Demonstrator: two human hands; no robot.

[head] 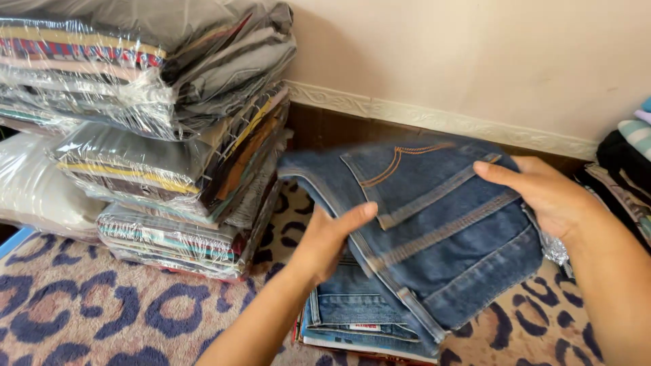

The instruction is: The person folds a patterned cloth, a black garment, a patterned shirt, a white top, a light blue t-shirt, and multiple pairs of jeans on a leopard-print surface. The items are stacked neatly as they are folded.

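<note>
Head view: a person is looking down at two bare hands holding folded blue jeans [434, 224] over a soft mat.
Left hand: the left hand [327, 238] is gripping the near left edge of the jeans, thumb lying on top, fingers tucked under the cloth.
Right hand: the right hand [542, 193] is holding the far right side of the jeans, fingers bent partway around the edge, one finger stretching flat over the top.
Jeans: the jeans are hanging tilted in the air between both hands, with orange stitching showing on a back pocket.
Pile below: more folded jeans [363, 318] are lying in a small stack right under the held pair, on the mat.
Mat: the spotted mat [102, 312] is showing blue and brown blotches like animal spots.
Wrapped stacks: tall stacks of folded clothes in clear plastic [163, 142] are sitting to the left, well apart from the hands.
Wall: a pale wall with a carved trim strip [434, 118] is standing behind the jeans.
Right edge: dark and striped clothes [627, 163] are peeking in just beside the right arm.
</note>
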